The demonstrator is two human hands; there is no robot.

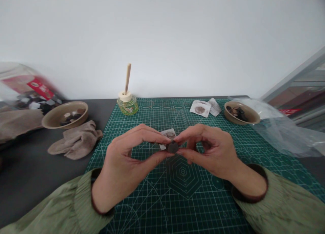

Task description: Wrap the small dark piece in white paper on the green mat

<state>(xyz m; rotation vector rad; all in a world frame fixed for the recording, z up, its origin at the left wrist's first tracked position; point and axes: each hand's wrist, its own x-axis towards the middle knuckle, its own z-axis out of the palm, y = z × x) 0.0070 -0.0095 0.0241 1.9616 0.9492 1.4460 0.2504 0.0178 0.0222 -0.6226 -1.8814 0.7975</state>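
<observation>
Both hands meet over the cutting mat (188,213), holding one small dark grey, roundish piece (172,147) between them. My left hand (134,159) pinches it from the left, thumb below and index finger above. From the right, my right hand (208,149) grips the same piece between thumb and index finger, its other fingers curled. Just behind the piece lies a small white paper packet (168,133) with a dark print, partly hidden by the fingers. What the piece is made of I cannot tell.
A tan bowl (48,123) of dark and pale pieces, a crumpled cloth (78,141) and a blurred bag (33,88) are at left. Behind stands a glass diffuser bottle (127,107) with a stick. White packets (200,108), another bowl (242,120) and clear plastic (276,129) lie right.
</observation>
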